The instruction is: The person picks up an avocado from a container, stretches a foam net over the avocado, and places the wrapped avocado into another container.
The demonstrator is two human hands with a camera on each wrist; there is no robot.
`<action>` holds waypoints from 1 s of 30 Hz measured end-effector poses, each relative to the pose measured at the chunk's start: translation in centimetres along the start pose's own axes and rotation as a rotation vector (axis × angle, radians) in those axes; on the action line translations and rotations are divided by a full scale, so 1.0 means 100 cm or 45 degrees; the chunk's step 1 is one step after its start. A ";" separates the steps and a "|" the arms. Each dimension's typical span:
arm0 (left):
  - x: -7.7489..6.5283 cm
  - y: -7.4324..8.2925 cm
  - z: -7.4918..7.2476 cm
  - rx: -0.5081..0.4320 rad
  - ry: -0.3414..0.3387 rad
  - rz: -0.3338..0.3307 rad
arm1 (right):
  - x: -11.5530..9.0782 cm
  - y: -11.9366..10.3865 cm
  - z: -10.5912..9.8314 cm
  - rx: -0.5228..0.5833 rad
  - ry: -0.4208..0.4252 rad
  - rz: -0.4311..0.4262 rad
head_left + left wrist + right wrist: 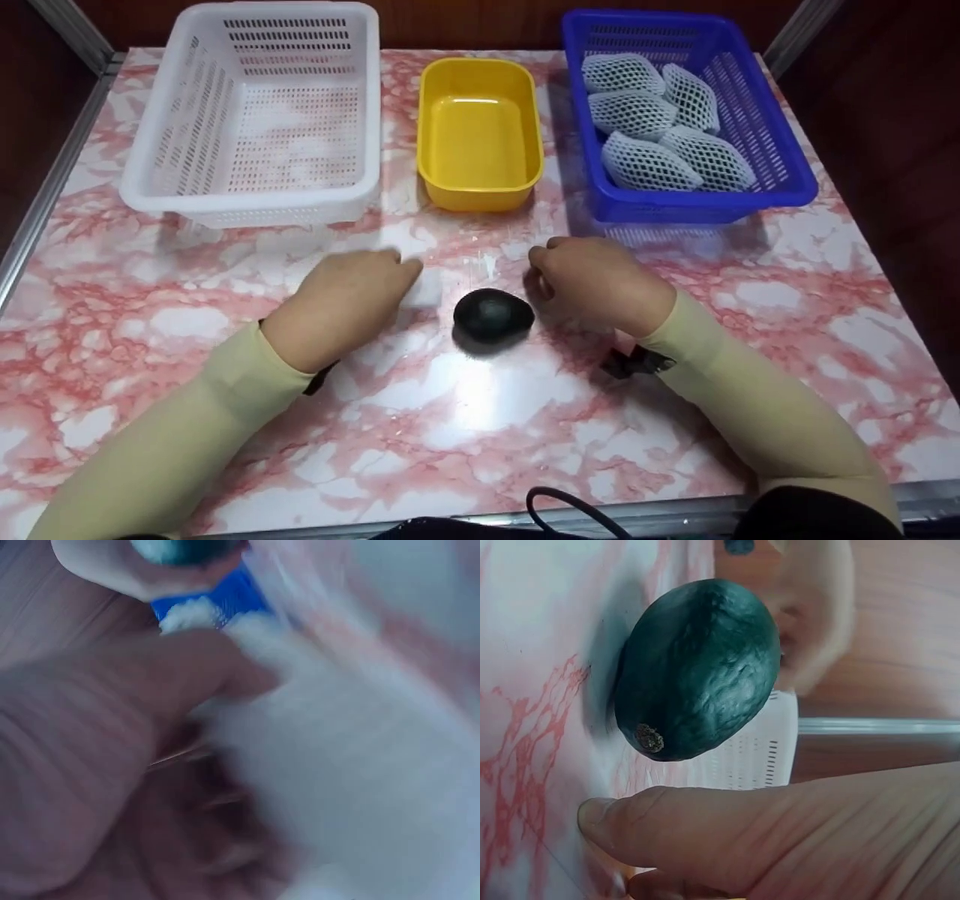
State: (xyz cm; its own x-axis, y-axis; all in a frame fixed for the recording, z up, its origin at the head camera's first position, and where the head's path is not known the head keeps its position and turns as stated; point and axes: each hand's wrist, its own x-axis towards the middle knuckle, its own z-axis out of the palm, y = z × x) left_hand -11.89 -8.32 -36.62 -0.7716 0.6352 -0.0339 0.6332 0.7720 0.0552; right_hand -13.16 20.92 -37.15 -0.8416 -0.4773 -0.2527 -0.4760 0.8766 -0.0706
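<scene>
A bare dark-green avocado [491,315] lies on its side on the table between my hands, with its narrow end toward the right. My left hand [341,304] is left of it, back of the hand up. In the left wrist view, its thumb [202,664] pinches a blurred white piece [360,765], whose kind I cannot tell. Just right of the avocado is my right hand [600,281], loosely curled, with nothing visible in its fingers. The right wrist view shows its thumb [630,821] close over the tabletop, below the avocado [701,671] in that picture.
A white perforated basket [251,202] stands at the back left, a yellow tub [480,199] at the back middle. The blue basket [697,199] at the back right holds several avocados in white foam nets [634,112]. A black cable [562,499] loops over the front edge.
</scene>
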 end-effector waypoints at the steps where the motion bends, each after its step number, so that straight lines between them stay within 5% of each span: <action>1: -0.001 -0.001 0.002 -0.010 -0.109 0.002 | 0.000 0.000 0.001 -0.002 0.001 0.001; 3: -0.003 -0.003 0.003 -0.021 -0.276 0.008 | 0.000 0.000 0.002 -0.003 0.008 -0.002; 6: -0.001 -0.007 -0.002 -0.067 -0.368 0.008 | 0.000 0.001 0.003 -0.003 0.014 0.004; 15: 0.010 -0.008 -0.006 -0.192 -0.144 0.106 | 0.000 0.004 -0.001 0.005 0.006 0.010; 22: 0.006 -0.004 0.004 -0.250 -0.199 0.183 | 0.002 0.002 0.002 -0.018 0.003 0.003; 30: 0.007 -0.006 0.010 -0.277 -0.191 0.114 | 0.002 0.002 0.001 -0.022 0.003 -0.002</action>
State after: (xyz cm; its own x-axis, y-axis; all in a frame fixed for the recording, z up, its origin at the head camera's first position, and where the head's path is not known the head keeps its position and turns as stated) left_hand -12.71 -8.35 -37.71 -0.6853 0.7092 -0.1655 0.6578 0.7003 0.2773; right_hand -13.37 21.02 -37.36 -0.8414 -0.4788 -0.2505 -0.4816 0.8747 -0.0542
